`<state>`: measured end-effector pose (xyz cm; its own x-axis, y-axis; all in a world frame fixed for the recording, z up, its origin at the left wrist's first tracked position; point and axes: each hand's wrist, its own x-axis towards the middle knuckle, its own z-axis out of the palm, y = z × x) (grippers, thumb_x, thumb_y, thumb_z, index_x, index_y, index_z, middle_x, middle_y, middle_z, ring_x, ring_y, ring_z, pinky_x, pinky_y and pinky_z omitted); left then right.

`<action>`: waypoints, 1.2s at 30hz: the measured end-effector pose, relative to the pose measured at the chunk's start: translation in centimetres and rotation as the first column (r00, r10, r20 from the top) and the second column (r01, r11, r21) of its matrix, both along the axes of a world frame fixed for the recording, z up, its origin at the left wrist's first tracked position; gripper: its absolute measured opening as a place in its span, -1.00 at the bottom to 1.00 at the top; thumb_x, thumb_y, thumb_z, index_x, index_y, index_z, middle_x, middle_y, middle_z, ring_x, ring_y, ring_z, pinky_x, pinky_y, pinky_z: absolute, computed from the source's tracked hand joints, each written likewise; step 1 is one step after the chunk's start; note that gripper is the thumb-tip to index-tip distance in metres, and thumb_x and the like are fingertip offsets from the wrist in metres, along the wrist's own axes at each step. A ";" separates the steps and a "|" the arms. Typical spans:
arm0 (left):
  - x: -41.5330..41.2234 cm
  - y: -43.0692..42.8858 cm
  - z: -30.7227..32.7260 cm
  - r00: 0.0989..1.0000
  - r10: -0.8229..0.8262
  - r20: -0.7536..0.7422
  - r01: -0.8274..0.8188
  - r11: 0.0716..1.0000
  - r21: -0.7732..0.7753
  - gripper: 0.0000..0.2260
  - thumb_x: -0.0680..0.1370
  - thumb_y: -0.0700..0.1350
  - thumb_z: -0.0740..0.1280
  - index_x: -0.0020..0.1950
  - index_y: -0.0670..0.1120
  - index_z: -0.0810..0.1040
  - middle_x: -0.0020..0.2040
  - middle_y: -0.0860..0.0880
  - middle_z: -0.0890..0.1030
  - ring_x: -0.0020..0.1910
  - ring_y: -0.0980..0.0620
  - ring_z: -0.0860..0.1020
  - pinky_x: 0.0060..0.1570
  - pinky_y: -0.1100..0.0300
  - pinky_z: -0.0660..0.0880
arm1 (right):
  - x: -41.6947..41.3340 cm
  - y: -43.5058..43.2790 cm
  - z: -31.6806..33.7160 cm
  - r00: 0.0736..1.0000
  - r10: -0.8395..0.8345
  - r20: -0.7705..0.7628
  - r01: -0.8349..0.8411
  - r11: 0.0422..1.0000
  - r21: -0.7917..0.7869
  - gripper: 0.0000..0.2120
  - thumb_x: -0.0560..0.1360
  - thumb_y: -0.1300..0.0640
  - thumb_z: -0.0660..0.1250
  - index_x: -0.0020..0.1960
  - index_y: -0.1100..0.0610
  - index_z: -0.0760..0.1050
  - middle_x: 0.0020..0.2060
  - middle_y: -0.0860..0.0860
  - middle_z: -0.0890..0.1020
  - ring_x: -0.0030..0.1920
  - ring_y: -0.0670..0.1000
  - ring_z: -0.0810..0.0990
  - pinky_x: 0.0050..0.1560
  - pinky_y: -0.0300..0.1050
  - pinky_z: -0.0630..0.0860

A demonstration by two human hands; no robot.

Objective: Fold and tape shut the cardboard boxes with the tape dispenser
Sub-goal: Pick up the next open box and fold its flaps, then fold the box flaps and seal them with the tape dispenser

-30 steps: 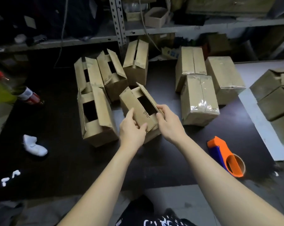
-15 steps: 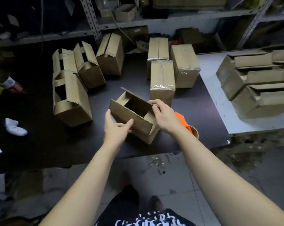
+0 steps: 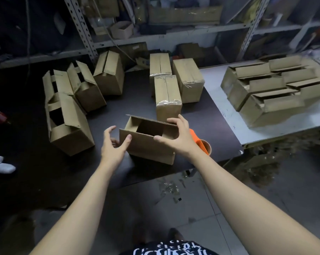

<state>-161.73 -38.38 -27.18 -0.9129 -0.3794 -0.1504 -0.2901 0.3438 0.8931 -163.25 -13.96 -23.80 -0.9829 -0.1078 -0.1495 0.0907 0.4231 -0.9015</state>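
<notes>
An open-topped cardboard box (image 3: 146, 146) sits on the dark table (image 3: 118, 111) near its front edge, with its far flap standing up. My left hand (image 3: 113, 146) hovers at the box's left end with fingers spread, the thumb just touching the front wall. My right hand (image 3: 179, 137) spans the right end of the opening, fingers on the far flap's edge and thumb over the near wall. The orange tape dispenser (image 3: 197, 139) lies right behind my right hand, mostly hidden by it.
Three taped boxes (image 3: 167, 96) stand behind the box in work. Several untaped boxes (image 3: 69, 126) crowd the table's left half. A white table (image 3: 229, 111) on the right carries several more boxes (image 3: 266, 94). Metal shelving (image 3: 85, 37) runs along the back.
The box came toward the front edge, turned level and now rests on the table. My left hand let go of its front wall and opened. The right hand loosened its hold at the right end.
</notes>
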 end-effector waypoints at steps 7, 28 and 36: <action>-0.1 -2.0 -0.5 0.996 -0.093 -0.009 0.092 0.991 -0.098 -0.72 0.57 0.13 0.44 0.18 0.00 0.58 0.21 -0.04 0.48 0.20 -0.04 0.53 0.14 0.14 0.43 | 0.1 -0.7 -0.9 1.000 0.019 -0.015 -0.018 0.994 0.109 -0.38 0.35 -0.12 0.66 0.33 -0.24 0.48 0.67 -0.09 -0.14 0.67 0.05 -0.04 0.58 -0.01 0.07; -4.1 -3.0 -1.1 0.910 -0.390 0.139 0.411 0.892 -0.186 -0.51 0.62 0.08 0.37 0.55 0.23 0.38 0.33 -0.05 0.49 0.26 -0.05 0.50 0.27 0.06 0.48 | 3.7 -3.1 -4.6 0.812 -0.551 -0.191 0.583 0.756 0.297 -0.69 0.67 0.13 0.29 0.40 0.11 0.51 0.28 0.04 0.61 0.27 0.07 0.56 0.20 -0.03 0.54; -2.3 -0.9 -1.1 0.975 -0.216 0.048 0.221 0.957 -0.187 -0.55 0.60 0.17 0.38 0.49 0.24 0.46 0.04 0.00 0.43 0.06 0.01 0.47 0.16 0.10 0.46 | 1.5 -0.4 -7.6 0.811 -0.583 -0.052 0.504 0.649 0.570 -0.62 0.51 0.09 0.52 0.26 0.14 0.51 0.13 0.10 0.63 0.12 0.16 0.63 0.01 -0.01 0.59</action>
